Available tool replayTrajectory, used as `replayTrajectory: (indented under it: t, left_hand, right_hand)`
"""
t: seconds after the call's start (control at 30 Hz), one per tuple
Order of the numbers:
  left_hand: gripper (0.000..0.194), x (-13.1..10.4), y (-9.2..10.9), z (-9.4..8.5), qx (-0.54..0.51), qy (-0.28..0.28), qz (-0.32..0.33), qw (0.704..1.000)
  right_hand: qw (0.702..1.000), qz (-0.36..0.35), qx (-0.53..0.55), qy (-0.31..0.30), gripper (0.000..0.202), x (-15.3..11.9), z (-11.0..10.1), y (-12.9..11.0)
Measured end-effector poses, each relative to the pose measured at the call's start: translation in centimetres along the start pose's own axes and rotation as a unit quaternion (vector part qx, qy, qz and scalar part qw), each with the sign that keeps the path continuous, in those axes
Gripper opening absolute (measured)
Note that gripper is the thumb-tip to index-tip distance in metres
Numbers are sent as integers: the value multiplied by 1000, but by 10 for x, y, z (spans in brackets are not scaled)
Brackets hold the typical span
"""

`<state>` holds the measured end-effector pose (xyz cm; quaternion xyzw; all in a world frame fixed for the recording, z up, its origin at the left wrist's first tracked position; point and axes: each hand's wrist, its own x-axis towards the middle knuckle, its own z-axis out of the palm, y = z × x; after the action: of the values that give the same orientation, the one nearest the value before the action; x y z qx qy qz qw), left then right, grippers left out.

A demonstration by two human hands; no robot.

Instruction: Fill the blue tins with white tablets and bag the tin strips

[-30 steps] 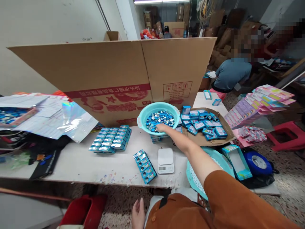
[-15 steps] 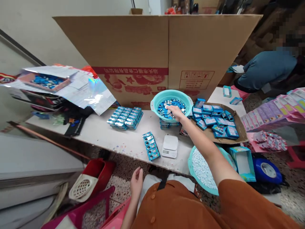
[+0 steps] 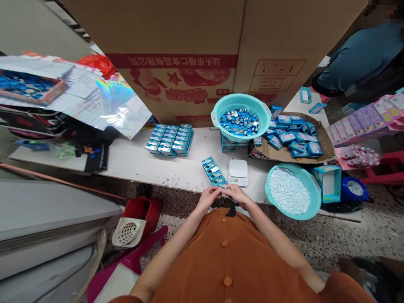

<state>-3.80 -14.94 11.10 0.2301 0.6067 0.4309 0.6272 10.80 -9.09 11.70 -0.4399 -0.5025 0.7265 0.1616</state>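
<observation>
My left hand [image 3: 208, 198] and my right hand [image 3: 236, 194] meet at the table's front edge, fingertips pinched together. Whatever is between the fingers is too small to make out. Just beyond them lies a short row of small blue boxes [image 3: 214, 171], with dark round openings along it. To its right sits a white digital scale [image 3: 238, 169]. Farther back, a turquoise basin [image 3: 241, 101] holds many small blue and silver round pieces [image 3: 240, 122]. It rests on stacked blue boxes [image 3: 227, 145].
A turquoise basin [image 3: 315, 204] of white pellets stands at the right front. Behind it is a cardboard tray [image 3: 328, 153] of loose blue boxes. Stacked blue boxes [image 3: 170, 141] stand left on the white table [image 3: 132, 158]. A large carton [image 3: 176, 33] walls the back; a person [image 3: 360, 59] is beyond.
My right hand has left the basin of round pieces and come back to the table's front edge. My left hand has risen to meet it, and the view has tilted down.
</observation>
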Motion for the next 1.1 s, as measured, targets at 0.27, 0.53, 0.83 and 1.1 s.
replayTrajectory:
  t: [0.27, 0.53, 0.83, 1.1]
  left_hand:
    - [24, 62, 3, -78, 289, 73, 181, 937]
    - [21, 144, 14, -100, 594, -14, 326, 736]
    - [32, 148, 9, -112, 636, -125, 361, 670]
    - [30, 154, 18, -110, 647, -163, 346, 660]
  right_hand:
    - [950, 76, 193, 234, 46, -1, 33, 19]
    - [879, 110, 298, 356, 43, -42, 48, 50]
    - [854, 96, 320, 399, 42, -47, 49, 46]
    - [836, 108, 390, 371, 40, -28, 49, 32]
